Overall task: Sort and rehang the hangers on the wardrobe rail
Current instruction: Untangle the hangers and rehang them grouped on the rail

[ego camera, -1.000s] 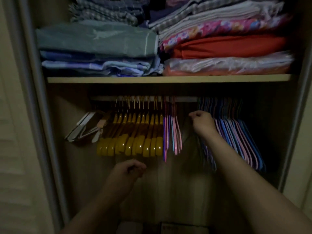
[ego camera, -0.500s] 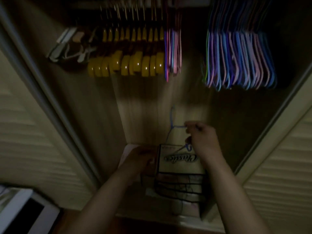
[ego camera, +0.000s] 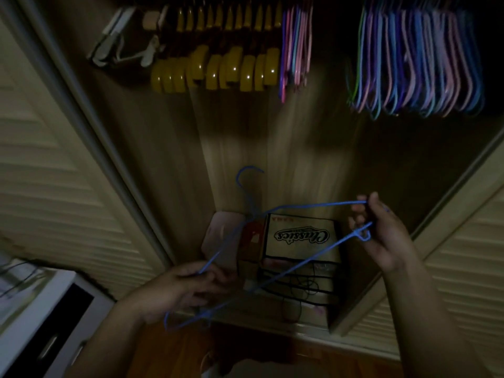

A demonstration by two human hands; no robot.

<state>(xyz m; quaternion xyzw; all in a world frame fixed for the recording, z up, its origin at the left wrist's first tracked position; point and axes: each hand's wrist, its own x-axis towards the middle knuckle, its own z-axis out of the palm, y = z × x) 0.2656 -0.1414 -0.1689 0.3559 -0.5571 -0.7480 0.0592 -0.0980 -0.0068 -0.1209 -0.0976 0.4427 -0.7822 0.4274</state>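
Thin blue wire hanger (ego camera: 275,242) gripped by left hand (ego camera: 180,290) and right hand (ego camera: 381,236).

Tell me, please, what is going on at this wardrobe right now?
A person is sorting hangers. The left hand and the right hand each grip an end of a blue wire hanger, held low in front of the open wardrobe, off the rail. Above hang a row of yellow hangers, a small bunch of thin coloured hangers beside them, and a larger bunch of thin blue, pink and purple hangers further right. A printed box sits on the wardrobe floor.
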